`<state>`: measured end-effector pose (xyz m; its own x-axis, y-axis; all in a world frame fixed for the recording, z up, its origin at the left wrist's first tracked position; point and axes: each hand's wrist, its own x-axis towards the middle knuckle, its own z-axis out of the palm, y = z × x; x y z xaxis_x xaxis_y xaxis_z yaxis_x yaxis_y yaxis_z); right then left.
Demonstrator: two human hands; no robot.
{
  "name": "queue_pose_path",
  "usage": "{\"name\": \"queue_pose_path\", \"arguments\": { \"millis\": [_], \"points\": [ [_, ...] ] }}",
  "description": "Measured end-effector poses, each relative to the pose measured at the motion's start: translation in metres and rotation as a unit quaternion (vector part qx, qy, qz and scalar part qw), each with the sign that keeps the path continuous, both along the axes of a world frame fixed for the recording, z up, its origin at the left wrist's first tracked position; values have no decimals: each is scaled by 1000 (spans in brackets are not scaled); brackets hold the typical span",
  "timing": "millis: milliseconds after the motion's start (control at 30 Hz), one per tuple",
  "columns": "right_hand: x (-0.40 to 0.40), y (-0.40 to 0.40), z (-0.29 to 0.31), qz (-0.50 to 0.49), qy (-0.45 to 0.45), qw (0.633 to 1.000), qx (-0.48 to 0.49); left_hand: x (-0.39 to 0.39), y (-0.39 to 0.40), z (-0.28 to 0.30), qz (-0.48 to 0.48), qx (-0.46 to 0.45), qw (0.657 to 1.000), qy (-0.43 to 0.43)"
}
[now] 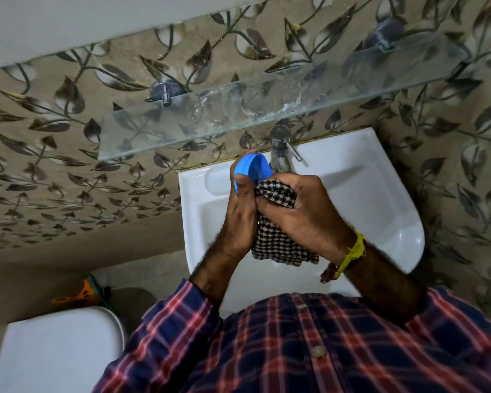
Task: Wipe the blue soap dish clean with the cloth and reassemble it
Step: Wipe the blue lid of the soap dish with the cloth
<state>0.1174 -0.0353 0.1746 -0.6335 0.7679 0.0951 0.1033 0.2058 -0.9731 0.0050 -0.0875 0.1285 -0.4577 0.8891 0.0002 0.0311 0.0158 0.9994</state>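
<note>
A: What does the dish (251, 168) look like?
B: Bright blue plastic, oval, smooth, with a raised rim. It is tilted on edge, its hollow facing the right hand. Only one piece shows; I cannot tell which part it is.
A: Where is it?
B: Above the basin (380, 194), just at nine o'clock of the tap (281, 148).
A: And the hands?
B: The left hand (240, 211) grips the dish, thumb over its near rim. The right hand (301, 211) clenches the checked cloth (275, 242) against the dish's four o'clock edge; the cloth's tail hangs toward six o'clock.
</note>
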Motion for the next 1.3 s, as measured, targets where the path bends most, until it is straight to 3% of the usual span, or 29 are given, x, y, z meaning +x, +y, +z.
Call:
{"name": "queue_pose_path", "arguments": {
  "millis": [67, 133, 200, 333, 400, 500, 567, 633, 700, 767, 900, 1133, 1300],
  "points": [
    [2, 3, -4, 22, -17, 1000, 14, 3, 5, 3, 47, -18, 991, -123],
    [5, 2, -11, 54, -77, 994, 58, -4, 10, 7, 65, -32, 961, -266],
    [10, 2, -16, 37, -83, 994, 66, -18, 14, 10, 50, -28, 935, -350],
    [26, 19, -3, -83, 67, 987, -121, -27, 13, 12, 7, -27, 901, -433],
    [34, 28, 2, -76, 40, 986, -141, -21, 12, 9, -10, -38, 898, -438],
    [33, 23, 5, -113, -44, 989, -87, -13, 11, 5, -12, -63, 897, -437],
    [25, 15, 5, -155, -73, 985, -26, -7, 11, 4, -8, -78, 910, -407],
    [16, 8, 5, -166, -68, 983, -28, -2, 8, 4, -6, -80, 922, -379],
    [15, 9, 5, -170, -19, 976, -136, 0, 5, 3, -2, -77, 922, -379],
    [25, 19, 4, -166, 47, 940, -295, -3, 2, 2, 15, -72, 917, -392],
    [50, 36, 3, -121, 41, 879, -459, -9, -2, -3, 40, -63, 917, -392],
    [47, 38, -9, -117, 66, 813, -567, -5, 1, -5, 52, -77, 921, -380],
    [44, 34, -12, -104, 114, 803, -575, -5, 2, -4, 53, -88, 922, -374]
  ]
}}
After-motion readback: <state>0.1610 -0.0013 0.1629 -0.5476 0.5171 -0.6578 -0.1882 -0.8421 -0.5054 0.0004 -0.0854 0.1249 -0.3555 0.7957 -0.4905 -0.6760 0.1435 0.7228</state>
